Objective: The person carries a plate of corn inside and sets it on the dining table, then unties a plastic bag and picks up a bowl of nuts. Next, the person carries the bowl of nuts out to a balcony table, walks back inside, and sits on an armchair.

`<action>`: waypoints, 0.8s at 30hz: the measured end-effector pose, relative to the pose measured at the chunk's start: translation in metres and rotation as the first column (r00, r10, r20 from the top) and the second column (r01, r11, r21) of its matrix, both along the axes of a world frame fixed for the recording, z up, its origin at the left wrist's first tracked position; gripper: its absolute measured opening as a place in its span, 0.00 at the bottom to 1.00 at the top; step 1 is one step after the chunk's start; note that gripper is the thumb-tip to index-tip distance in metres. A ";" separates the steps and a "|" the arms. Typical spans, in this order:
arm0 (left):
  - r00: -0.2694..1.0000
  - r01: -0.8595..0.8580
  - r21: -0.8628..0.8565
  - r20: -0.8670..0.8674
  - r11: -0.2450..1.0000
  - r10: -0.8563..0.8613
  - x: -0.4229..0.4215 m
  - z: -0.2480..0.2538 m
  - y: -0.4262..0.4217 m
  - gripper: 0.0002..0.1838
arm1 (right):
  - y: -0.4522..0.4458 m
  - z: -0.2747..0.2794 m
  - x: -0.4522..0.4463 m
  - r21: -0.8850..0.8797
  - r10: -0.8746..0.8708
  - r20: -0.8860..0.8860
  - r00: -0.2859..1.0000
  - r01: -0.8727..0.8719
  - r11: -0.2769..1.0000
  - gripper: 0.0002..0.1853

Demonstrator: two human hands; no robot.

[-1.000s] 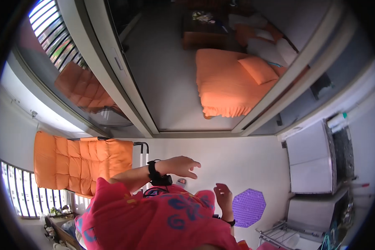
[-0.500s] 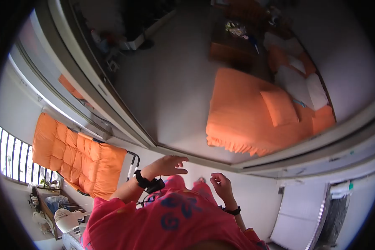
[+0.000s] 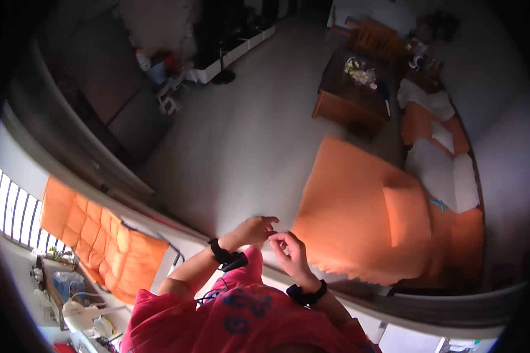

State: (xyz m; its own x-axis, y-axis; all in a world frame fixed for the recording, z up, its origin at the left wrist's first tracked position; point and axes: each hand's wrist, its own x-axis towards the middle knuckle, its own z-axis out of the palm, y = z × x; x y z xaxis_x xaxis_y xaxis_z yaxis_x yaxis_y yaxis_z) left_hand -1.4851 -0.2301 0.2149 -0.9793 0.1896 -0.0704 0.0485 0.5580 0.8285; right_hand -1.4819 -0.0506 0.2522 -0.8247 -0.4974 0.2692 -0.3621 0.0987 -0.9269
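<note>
My left hand (image 3: 254, 229) is held out in front of my body, its loosely bent fingers pointing right and apart, with nothing visible in them. Close beside it, my right hand (image 3: 290, 252) has curved fingers with the thumb held apart, and it seems to hold nothing. The fingertips of both hands nearly meet; I cannot tell whether they touch. Each wrist wears a black band, one on the left wrist (image 3: 221, 254) and one on the right wrist (image 3: 309, 294). Beyond the hands lies a sofa section with an orange cover (image 3: 350, 206).
A door track (image 3: 277, 276) crosses below my hands. Ahead stand a dark wooden table (image 3: 350, 97) with items on top and a low white cabinet (image 3: 235, 54). An orange padded chair (image 3: 106, 235) and a white fan (image 3: 79, 315) are at left.
I have moved forward to the doorway, and more of the dim room shows. My right hand has come up and left, close to my left hand. The padded chair has shifted lower in view.
</note>
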 end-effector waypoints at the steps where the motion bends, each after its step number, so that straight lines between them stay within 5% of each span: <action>1: 0.996 0.055 -0.015 -0.075 0.998 -0.056 -0.025 -0.023 -0.011 0.24 | -0.014 -0.002 -0.020 0.044 -0.007 0.012 1.000 0.006 0.999 0.03; 2: 0.981 0.103 -0.038 -0.159 0.994 -0.108 -0.054 -0.039 -0.025 0.25 | -0.030 -0.006 -0.047 -0.048 0.016 -0.055 0.998 -0.018 0.999 0.04; 6: 0.994 -0.046 -0.120 -0.101 0.992 0.033 -0.121 0.002 -0.068 0.23 | -0.089 -0.007 -0.131 0.000 0.039 0.126 0.991 -0.039 0.999 0.04; 10: 0.992 -0.123 -0.022 -0.021 0.992 0.123 -0.174 0.010 -0.126 0.23 | -0.145 0.005 -0.204 -0.005 0.164 0.069 0.984 -0.165 0.986 0.05; 12: 0.983 -0.165 -0.114 -0.098 0.980 0.154 -0.191 0.007 -0.146 0.23 | -0.163 0.002 -0.230 0.055 0.227 0.098 0.969 -0.233 0.971 0.05; 14: 0.978 -0.206 -0.088 -0.047 0.974 0.203 -0.197 0.014 -0.150 0.22 | -0.168 0.003 -0.250 0.074 0.263 0.127 0.956 -0.274 0.959 0.05; 16: 0.956 -0.213 -0.079 0.188 0.974 0.224 -0.203 0.018 -0.162 0.20 | -0.178 -0.002 -0.273 0.159 0.315 0.182 0.931 -0.344 0.925 0.06; 24: 0.795 -0.547 -0.086 0.257 0.833 0.549 -0.177 -0.010 -0.193 0.25 | -0.193 -0.051 -0.370 0.335 0.558 0.328 0.762 -0.646 0.686 0.08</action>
State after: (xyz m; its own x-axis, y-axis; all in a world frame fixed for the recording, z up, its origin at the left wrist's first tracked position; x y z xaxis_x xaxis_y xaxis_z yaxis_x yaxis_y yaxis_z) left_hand -1.6623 -0.4235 0.2045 -0.8644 -0.3748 -0.3353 -0.4827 0.4312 0.7623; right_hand -1.8514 -0.2438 0.2010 -0.3175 -0.9270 -0.1996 -0.3043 0.2989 -0.9045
